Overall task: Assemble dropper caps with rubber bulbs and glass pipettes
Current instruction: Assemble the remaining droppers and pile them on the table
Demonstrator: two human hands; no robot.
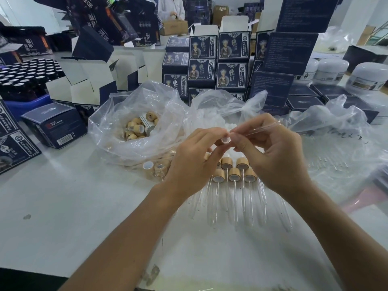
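White worktable (63, 206) fills the near field, with both forearms reaching in over it. Nearest on the surface: finished droppers (233, 185) in rows, bamboo-coloured caps away from the viewer, glass stems pointing toward the viewer. Above them both hands meet. Left hand (193, 160) has fingers curled, pinching a small rubber bulb (225, 140) at its fingertips. Right hand (275, 150) pinches a glass pipette (262, 128) between thumb and forefinger; the tube runs up and right from the hand, its near end meeting the bulb's opening. Whether the tip is seated inside the bulb cannot be told.

Just behind, left: clear plastic bag (117, 131) holding loose bamboo caps (137, 129). Centre: second bag (231, 108) with white contents, partly hidden by the hands. Right: loose pipettes (331, 160) under plastic film.

Farther back: stacked dark blue printed cartons (210, 59), open white-lined boxes (88, 80), white jars (331, 70), a tray of dark bottles (27, 74). Far back, a person in white (171, 7) stands at another table.
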